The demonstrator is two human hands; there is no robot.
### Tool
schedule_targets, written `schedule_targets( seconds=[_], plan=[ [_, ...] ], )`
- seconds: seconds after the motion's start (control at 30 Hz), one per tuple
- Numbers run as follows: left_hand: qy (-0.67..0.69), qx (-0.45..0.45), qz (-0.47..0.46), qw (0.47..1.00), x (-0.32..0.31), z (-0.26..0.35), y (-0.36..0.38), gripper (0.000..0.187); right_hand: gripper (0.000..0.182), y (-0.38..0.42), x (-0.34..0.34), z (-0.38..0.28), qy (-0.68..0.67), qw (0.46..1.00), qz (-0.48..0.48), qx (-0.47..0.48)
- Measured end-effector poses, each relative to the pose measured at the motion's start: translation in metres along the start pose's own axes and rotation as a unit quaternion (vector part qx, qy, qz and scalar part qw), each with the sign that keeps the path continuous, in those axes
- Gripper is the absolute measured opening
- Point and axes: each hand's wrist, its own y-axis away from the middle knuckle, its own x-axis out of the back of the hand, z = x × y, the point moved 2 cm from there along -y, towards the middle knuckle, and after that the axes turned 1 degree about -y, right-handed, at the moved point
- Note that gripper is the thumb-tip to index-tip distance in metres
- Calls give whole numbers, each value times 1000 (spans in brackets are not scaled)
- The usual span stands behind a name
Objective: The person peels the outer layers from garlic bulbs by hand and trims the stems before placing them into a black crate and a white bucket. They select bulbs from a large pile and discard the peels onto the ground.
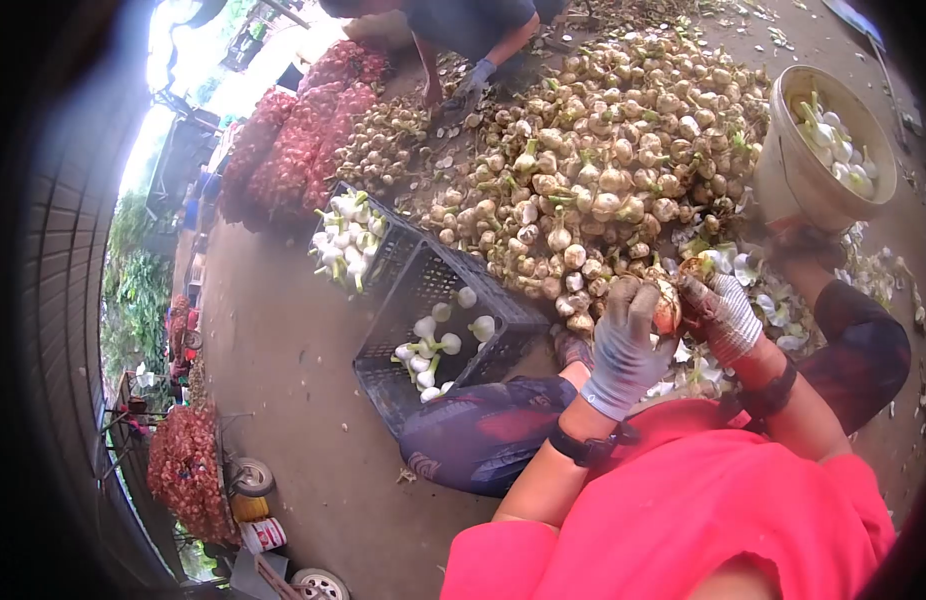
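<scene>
A garlic bulb (pixel 668 308) with brownish, reddish skin is held between my gloved hands, above my lap. My left hand (pixel 626 350), in a white knit glove with dirty fingertips, is closed round the bulb's near side. Against its other side, my right hand (pixel 725 318) has its fingers bent and closed, pulling in close to the skin; the exact fingertip contact is partly hidden. Just beyond both hands rises a large heap of unpeeled garlic (pixel 613 160). Loose white peelings (pixel 753 275) lie around my right hand.
Left of my knee, a black plastic crate (pixel 383 385) holds clean white garlic; another pile of clean bulbs (pixel 349 235) sits behind it. A bucket (pixel 773 185) with white bulbs stands right. Red mesh sacks (pixel 293 140) and a crouching person (pixel 473 25) are at the back.
</scene>
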Motion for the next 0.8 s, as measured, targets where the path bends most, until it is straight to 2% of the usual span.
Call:
schedule_targets(
  seconds=[0.13,0.2,0.23,0.27,0.3,0.33,0.37,0.4,0.43,0.47,0.5,0.53,0.57,0.6,0.63,0.67,0.7,0.73,0.8],
  plan=[
    [-1,-46,-25,999,12,1,7,71,22,21,-4,2,23,999,-6,-24],
    [38,-40,-23,998,20,4,7,67,20,21,3,13,17,999,-18,-32],
    [139,82,-54,985,22,3,11,64,18,21,5,11,94,994,-48,-7],
    [234,201,-89,947,22,1,14,61,17,26,2,6,95,995,-32,1],
    [466,365,-106,799,22,5,8,54,17,29,3,4,59,996,-59,-12],
    [581,407,-95,699,21,-2,14,49,17,30,7,3,21,996,-89,-23],
    [682,440,-86,578,14,-1,18,48,17,30,8,5,-126,975,-132,-124],
    [762,465,-71,445,11,1,22,49,17,27,9,9,-17,982,-185,-12],
    [786,500,-114,344,11,-2,26,47,18,25,11,12,103,966,-208,116],
    [786,503,-116,340,11,-2,26,47,19,23,13,16,195,930,-202,238],
    [686,501,-105,518,12,-5,25,45,20,20,13,10,292,858,-156,394],
    [557,476,-90,674,14,-8,23,43,21,25,4,3,124,958,-183,181],
    [329,370,10,869,13,-23,24,37,22,33,-3,-3,-86,989,-117,-23],
    [330,370,6,868,10,-16,22,37,20,32,-3,-1,88,993,-81,-8],
    [292,293,-9,910,6,-1,17,27,20,28,-4,1,235,966,-99,29],
    [251,215,-21,944,3,11,16,18,21,25,-6,3,377,916,-119,65],
    [266,269,-29,925,-6,6,16,14,19,28,-10,-2,253,958,-131,18],
    [266,268,-28,926,-6,1,15,14,19,28,-6,-5,253,958,-132,19],
    [423,444,-74,787,-10,-10,16,16,16,30,14,-2,60,975,-153,-146]
  ],
)
